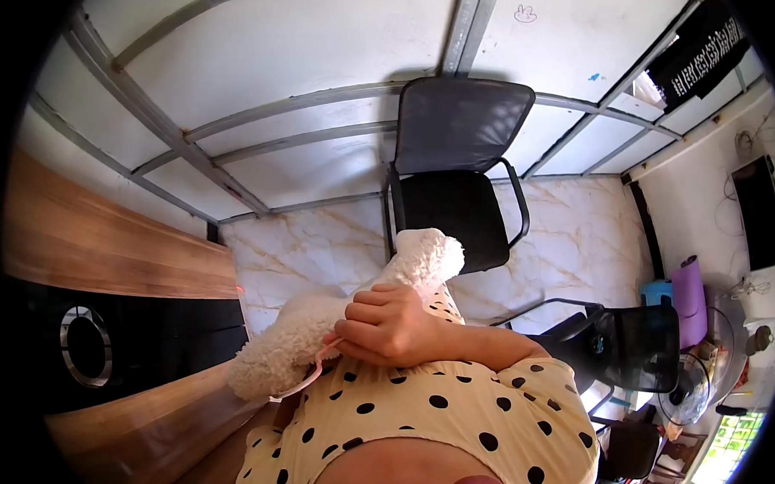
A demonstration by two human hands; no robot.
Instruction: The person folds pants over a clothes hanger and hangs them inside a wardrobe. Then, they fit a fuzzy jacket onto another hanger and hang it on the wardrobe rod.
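White fleecy plush item (293,339), slanting from about 8 o'clock up to just above the frame centre, lying across the front of the wearer's body. Right hand (386,326) just below centre at 6 o'clock, forearm coming in from 5 o'clock; back of hand faces camera, knuckles up. Right grip: fingers curled in, closed on pink strap (317,366) near the thumb side; strap trails down to 7 o'clock along the lower edge of the fleece. Side of the hand touches the fleece. Left hand hidden, grip state can't tell.

Cream dress with black polka dots (410,403) fills 6 o'clock; some dotted cloth also shows beyond the fingers. Black mesh-back chair (454,188) at 12 to 1, upright on marbled floor (294,241); upper end of fleece overlaps its seat in view. Second black chair (634,344) at 4. Purple roll (689,304) near it, between 3 and 4, blue container (656,293) just beside. Fan (687,391) at 4. Wood-grain panel (114,234) and black panel with silver ring (86,346) at 8 to 9. White wall panels in grey frames (313,57) across 11 to 1. Dark screen (758,212) at 3.
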